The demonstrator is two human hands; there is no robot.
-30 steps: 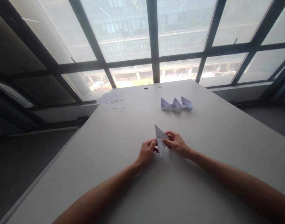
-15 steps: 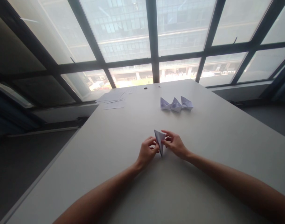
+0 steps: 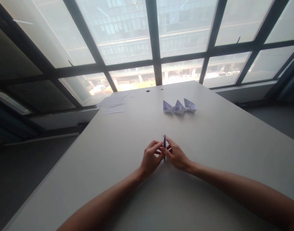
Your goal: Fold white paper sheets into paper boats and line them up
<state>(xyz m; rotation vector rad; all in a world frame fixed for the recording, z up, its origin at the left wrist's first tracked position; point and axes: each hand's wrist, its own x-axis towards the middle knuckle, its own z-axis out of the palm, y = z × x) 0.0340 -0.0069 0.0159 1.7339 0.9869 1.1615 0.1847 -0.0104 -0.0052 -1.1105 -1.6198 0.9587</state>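
A small folded white paper piece (image 3: 164,142) stands edge-on between my two hands above the grey table (image 3: 209,154). My left hand (image 3: 150,158) pinches it from the left with closed fingers. My right hand (image 3: 176,156) presses against it from the right, fingers together. Most of the paper is hidden between the fingers; only a thin upright edge shows. Three finished folded paper boats (image 3: 179,107) sit in a row farther back on the table, well apart from my hands.
Several loose white sheets (image 3: 113,103) lie at the table's far left corner. Two small dark holes (image 3: 147,90) mark the far edge. Large windows with dark frames (image 3: 153,45) rise behind; the table's left edge drops to a dark floor.
The paper was a flat open triangle facing me a second ago; my hands have pressed together and turned it, so it now shows only as a thin edge.
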